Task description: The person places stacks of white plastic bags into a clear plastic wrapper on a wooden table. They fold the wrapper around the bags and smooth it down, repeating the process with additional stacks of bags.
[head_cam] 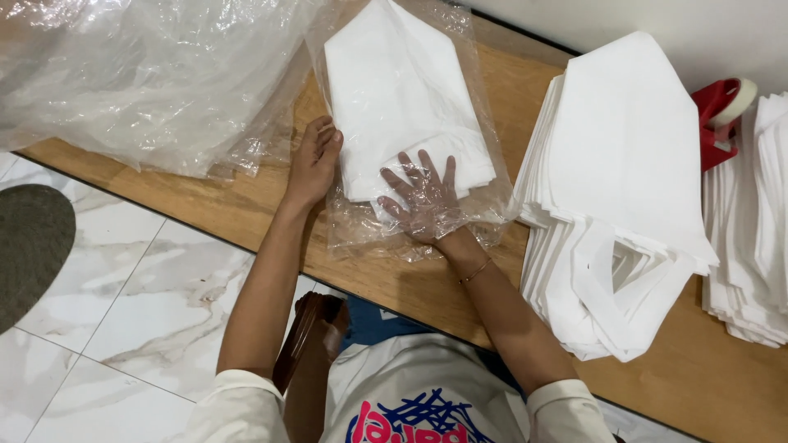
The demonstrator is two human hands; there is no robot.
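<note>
A folded white fabric bag (394,90) lies inside a clear plastic sleeve (476,107) on the wooden table (443,287). My right hand (423,197) is pushed into the sleeve's open end, fingers spread flat under the film against the fabric's near edge. My left hand (313,160) rests on the outside of the sleeve's left edge, fingers flat and together, pressing it to the table. Neither hand grips anything.
A heap of empty clear plastic sleeves (148,74) covers the table's left. A tall stack of folded white bags (624,180) stands at right, another stack (759,221) beyond it, with a red tape dispenser (721,111) between. Marble floor (139,303) lies below.
</note>
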